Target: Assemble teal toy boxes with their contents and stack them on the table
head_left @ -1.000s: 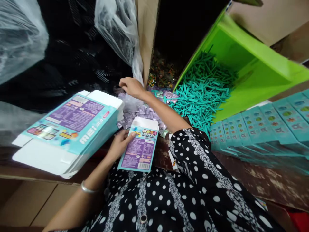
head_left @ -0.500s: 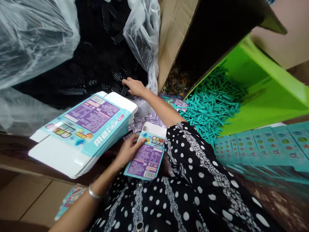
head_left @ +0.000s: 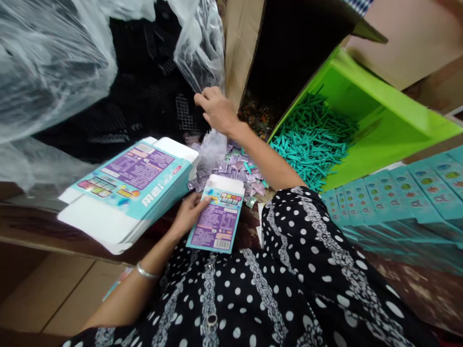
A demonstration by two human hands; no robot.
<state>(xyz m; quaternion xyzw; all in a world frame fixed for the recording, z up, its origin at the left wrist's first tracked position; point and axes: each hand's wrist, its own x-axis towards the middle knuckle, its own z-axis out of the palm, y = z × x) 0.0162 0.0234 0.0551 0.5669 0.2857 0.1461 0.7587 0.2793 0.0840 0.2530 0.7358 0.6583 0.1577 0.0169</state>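
My left hand [head_left: 188, 214] is closed on the left edge of a flat-topped teal and purple printed carton [head_left: 215, 221], its white top flap open, near my body. Further forward, my right hand [head_left: 219, 110] has its fingers curled at the right side of a plastic-lined container of black parts. A black plastic grid [head_left: 184, 112] stands upright at those fingertips and seems pinched, though the contact is dark. Left of my left hand lies a stack of similar flattened cartons [head_left: 126, 178].
Clear plastic liner [head_left: 202, 53] hangs beside my right hand. Small lilac sachets [head_left: 231, 168] lie beyond the carton. A green bin [head_left: 379, 130] holds teal sticks [head_left: 311, 154]. A row of teal boxes [head_left: 383, 193] stands right. A dark cardboard box [head_left: 242, 43] opens behind.
My right hand has risen and drawn right from among the black parts, with a grid now upright at its fingers. My left hand keeps the carton. The view has shifted slightly.
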